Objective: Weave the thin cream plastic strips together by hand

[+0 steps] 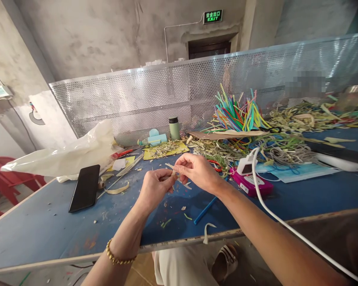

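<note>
Left hand (155,186) and right hand (198,171) meet above the middle of a blue table (119,226), fingertips close together. A pale strip (173,173) lies between them, pinched between thumb and fingers of each hand; its exact shape is partly hidden by the fingers. A bead bracelet (119,260) encircles the left wrist. To the left, a black phone (84,188) rests beside a white plastic bag (77,153). Near the right forearm, a blue stick (205,210) lies aslant; beyond it, a white charger (246,164) sits in a purple power strip (253,184), its white cable (264,203) passing over the table edge. Behind stand a green bottle (174,130), a bundle of coloured sticks (238,111) and a perforated metal screen (122,99).
</note>
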`<state>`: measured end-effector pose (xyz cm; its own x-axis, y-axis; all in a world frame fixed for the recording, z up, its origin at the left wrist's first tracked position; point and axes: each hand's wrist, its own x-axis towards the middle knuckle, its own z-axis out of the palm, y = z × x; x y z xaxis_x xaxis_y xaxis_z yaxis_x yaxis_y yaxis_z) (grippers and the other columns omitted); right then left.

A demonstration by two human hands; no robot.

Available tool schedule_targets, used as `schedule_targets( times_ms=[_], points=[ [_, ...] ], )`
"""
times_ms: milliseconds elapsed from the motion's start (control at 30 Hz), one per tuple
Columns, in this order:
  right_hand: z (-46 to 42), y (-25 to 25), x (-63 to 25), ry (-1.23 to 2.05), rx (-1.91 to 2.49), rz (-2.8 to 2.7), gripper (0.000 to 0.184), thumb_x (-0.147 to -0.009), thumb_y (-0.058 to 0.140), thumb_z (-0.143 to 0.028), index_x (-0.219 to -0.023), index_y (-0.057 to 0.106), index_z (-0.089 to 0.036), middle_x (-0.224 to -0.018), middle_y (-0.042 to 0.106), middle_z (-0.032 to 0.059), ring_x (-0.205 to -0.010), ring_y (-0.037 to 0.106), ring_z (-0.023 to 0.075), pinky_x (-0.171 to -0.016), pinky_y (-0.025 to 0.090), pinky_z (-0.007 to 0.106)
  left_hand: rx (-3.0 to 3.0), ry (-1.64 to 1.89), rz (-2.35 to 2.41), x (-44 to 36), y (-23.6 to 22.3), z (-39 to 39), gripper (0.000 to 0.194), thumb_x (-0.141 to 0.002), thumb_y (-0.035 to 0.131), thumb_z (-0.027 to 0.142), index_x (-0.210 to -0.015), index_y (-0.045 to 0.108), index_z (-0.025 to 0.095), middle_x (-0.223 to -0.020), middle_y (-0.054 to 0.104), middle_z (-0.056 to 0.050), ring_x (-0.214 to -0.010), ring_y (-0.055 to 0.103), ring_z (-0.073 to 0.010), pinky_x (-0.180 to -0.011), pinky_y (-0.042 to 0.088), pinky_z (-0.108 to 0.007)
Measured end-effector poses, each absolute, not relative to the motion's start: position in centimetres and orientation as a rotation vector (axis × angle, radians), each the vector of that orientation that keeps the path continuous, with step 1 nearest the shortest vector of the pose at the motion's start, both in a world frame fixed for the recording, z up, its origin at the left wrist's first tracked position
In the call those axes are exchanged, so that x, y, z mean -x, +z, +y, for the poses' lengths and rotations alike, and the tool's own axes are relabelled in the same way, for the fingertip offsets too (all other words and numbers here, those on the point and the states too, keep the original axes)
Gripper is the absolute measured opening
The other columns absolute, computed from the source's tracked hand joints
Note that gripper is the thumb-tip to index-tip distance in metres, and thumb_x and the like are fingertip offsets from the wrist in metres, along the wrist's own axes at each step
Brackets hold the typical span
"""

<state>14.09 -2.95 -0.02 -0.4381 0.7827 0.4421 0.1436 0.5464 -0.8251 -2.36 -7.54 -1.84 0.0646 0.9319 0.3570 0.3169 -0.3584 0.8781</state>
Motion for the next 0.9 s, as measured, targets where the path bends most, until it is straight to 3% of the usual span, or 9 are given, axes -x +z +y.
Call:
schedule_targets(
  times_ms=[133, 300, 400, 600, 733, 900],
  points=[
    [-3.3, 0.2, -13.9, 0.799, 0.733, -2.013, 0.016, -0.084, 0.067, -0.030, -0.077, 0.064, -0.017, -0.060, 0.061, -0.0012, -0.050, 0.056, 0.0113, -0.048, 0.043, 0.023, -1.830, 1.239, 1.272, 2.4, -1.8, -7.7, 0.023, -0.080, 0.063, 0.034, -0.068, 0.071, 0.017, -0.049, 0.057, 0.000, -0.047, 0.048, -0.0117, -0.050, 0.037, -0.023],
    [-3.3, 0.6, -13.8, 0.439, 0.701, -2.076, 0.011, -0.081, 0.065, -0.015, -0.070, 0.069, -0.016, -0.071, 0.061, -0.0006, -0.058, 0.047, 0.0085, -0.056, 0.037, 0.023, -1.897, 1.266, 1.323, 2.0, -1.8, -8.0, 0.027, -0.079, 0.062, 0.029, -0.054, 0.059, 0.018, -0.047, 0.054, 0.002, -0.047, 0.045, -0.0107, -0.049, 0.032, -0.022],
    [-3.1, 0.8, -13.8, 0.446, 0.653, -2.101, 0.012, -0.083, 0.065, -0.017, -0.072, 0.071, -0.017, -0.072, 0.062, -0.0007, -0.061, 0.048, 0.0099, -0.060, 0.039, 0.024, -1.893, 1.297, 1.348, 1.9, -1.7, -8.0, 0.028, -0.078, 0.063, 0.028, -0.052, 0.059, 0.018, -0.047, 0.055, 0.001, -0.046, 0.045, -0.0106, -0.049, 0.033, -0.022],
    [-2.0, 0.8, -14.1, 0.387, 0.547, -2.040, 0.010, -0.083, 0.072, -0.024, -0.075, 0.072, -0.019, -0.091, 0.069, 0.0036, -0.092, 0.060, 0.0171, -0.089, 0.043, 0.034, -1.722, 1.227, 1.235, 2.0, -1.6, -8.0, 0.017, -0.073, 0.070, 0.031, -0.063, 0.070, 0.017, -0.047, 0.058, 0.000, -0.044, 0.048, -0.0119, -0.050, 0.039, -0.025],
    [-1.7, 0.7, -14.1, 0.575, 0.569, -2.023, 0.012, -0.084, 0.070, -0.028, -0.077, 0.073, -0.018, -0.084, 0.069, 0.0022, -0.080, 0.061, 0.0143, -0.076, 0.047, 0.029, -1.686, 1.175, 1.159, 2.0, -1.4, -8.2, 0.022, -0.074, 0.072, 0.036, -0.065, 0.071, 0.015, -0.048, 0.056, 0.000, -0.043, 0.048, -0.0104, -0.047, 0.037, -0.023],
    [-1.8, 0.7, -14.0, 0.759, 0.623, -1.910, 0.023, -0.085, 0.066, -0.036, -0.076, 0.069, -0.015, -0.062, 0.060, -0.0015, -0.054, 0.053, 0.0100, -0.053, 0.041, 0.024, -1.559, 1.180, 1.047, 2.1, -1.2, -8.5, 0.023, -0.074, 0.074, 0.037, -0.069, 0.070, 0.014, -0.059, 0.059, -0.001, -0.046, 0.051, -0.0093, -0.048, 0.039, -0.023]
  ],
)
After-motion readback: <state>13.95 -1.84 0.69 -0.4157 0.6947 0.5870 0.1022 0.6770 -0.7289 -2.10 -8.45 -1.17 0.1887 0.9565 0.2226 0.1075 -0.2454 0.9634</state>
